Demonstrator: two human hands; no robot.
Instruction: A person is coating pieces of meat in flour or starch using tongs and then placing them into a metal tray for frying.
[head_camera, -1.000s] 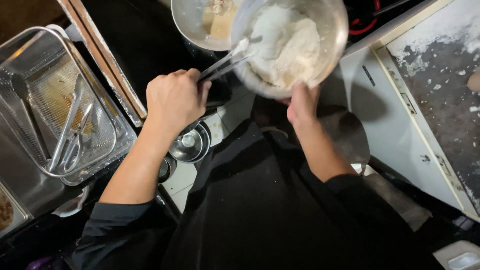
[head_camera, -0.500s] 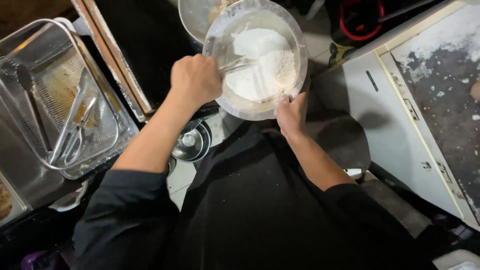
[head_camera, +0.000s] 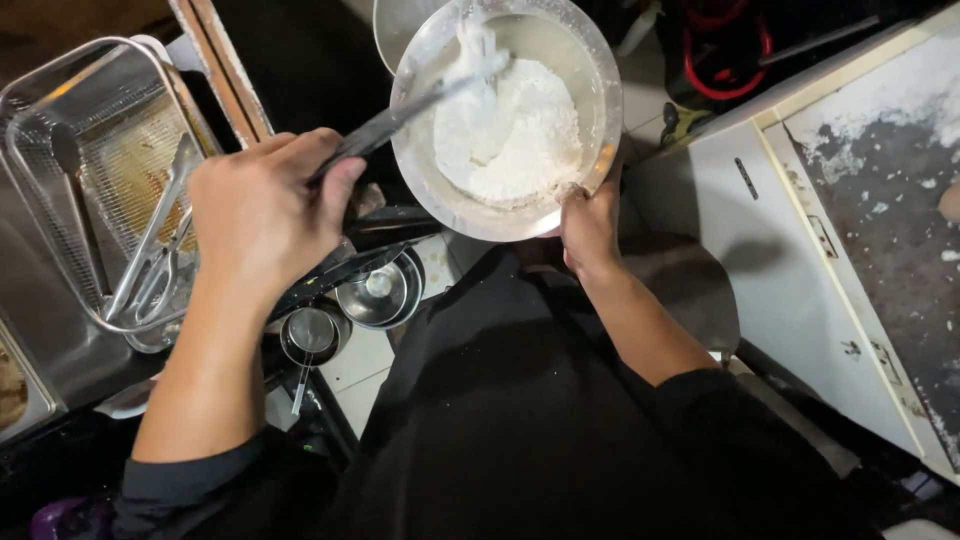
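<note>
Both hands are working: my left hand (head_camera: 262, 215) is pinching the tongs (head_camera: 400, 112), my right hand (head_camera: 590, 228) is clamping the tilted steel bowl (head_camera: 440, 200), risking flour (head_camera: 515, 135) spilling over its rim.

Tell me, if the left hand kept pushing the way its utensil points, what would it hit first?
Most likely the white flour in the metal bowl. The left hand aims the utensil up-right into it; depth is hard to judge.

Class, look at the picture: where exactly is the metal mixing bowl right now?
The metal mixing bowl sits top centre of the head view, gripped below by the right hand, above two small cups.
</note>
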